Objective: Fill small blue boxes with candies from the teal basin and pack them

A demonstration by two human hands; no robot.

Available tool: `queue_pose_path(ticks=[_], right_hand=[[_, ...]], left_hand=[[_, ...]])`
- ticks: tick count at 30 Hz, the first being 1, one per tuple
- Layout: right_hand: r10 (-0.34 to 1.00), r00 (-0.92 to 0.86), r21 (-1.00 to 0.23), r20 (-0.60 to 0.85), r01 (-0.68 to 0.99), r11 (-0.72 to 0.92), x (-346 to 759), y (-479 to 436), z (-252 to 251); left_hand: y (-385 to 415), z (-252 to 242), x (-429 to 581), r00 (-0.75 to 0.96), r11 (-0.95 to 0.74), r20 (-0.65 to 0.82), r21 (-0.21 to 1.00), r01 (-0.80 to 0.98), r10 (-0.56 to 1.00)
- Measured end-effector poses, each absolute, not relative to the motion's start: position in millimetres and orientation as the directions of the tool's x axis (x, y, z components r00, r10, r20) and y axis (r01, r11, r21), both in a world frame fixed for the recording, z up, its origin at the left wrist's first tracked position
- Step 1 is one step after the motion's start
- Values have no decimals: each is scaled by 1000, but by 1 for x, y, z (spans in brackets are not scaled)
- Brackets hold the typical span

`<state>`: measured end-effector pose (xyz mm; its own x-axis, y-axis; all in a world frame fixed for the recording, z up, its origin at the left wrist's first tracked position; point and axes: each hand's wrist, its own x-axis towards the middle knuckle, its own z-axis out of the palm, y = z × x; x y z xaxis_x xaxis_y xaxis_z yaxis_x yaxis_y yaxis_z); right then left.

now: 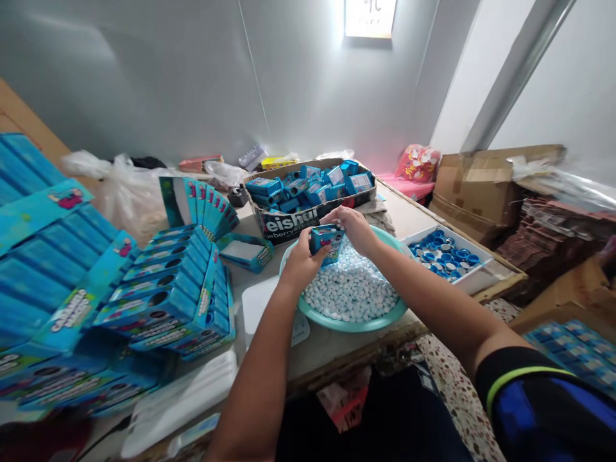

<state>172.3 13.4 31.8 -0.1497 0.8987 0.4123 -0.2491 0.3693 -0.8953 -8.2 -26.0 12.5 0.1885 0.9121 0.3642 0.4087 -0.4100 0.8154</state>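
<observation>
Both hands hold one small blue candy box (328, 241) above a teal basin (359, 323) filled with small white candies (351, 292). My left hand (301, 260) grips the box's left side with curled fingers. My right hand (353, 230) closes over its top and right side. Just behind the hands stands a cardboard box (289, 226) filled with several more small blue boxes (308, 185).
Stacks of blue display cartons (178, 289) fill the table's left side, with an open blue tray (245, 251) beside them. A white tray of blue caps (445, 255) sits at the right. Cardboard boxes (481, 186) and brown stacks (548, 234) lie farther right. White lids (187, 398) lie near the front edge.
</observation>
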Motion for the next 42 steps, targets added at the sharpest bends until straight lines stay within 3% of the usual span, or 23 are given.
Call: queue_pose_path(ticks=[7,14,19,26,31,36,42], right_hand=[[820,-235,-853,522,-120,508,169,8,34],[782,-283,-831,556,-205,517,168,9,33],[834,-228,-862,502,-207,462,169,12,33],[810,-334,-876,481,-206,436,167,5,35],[844,-205,-868,496,-143,476,164,17,26],[911,-159,-918,381,51,393,166,33,16],[967,-186,-982,176,38,186,170,38,17]], left_hand=[[-23,14,-11,112,-367,371,744,559,922],[-23,19,-9,71,-320,346,744,587,935],[-26,22,-10,51,-306,346,739,600,937],[-28,23,-12,153,-379,371,673,636,916],[-24,20,-15,106,-405,432,692,598,896],[-22,18,-17,120,-444,464,692,570,878],[-25,21,-17,117,-447,472,687,573,874]])
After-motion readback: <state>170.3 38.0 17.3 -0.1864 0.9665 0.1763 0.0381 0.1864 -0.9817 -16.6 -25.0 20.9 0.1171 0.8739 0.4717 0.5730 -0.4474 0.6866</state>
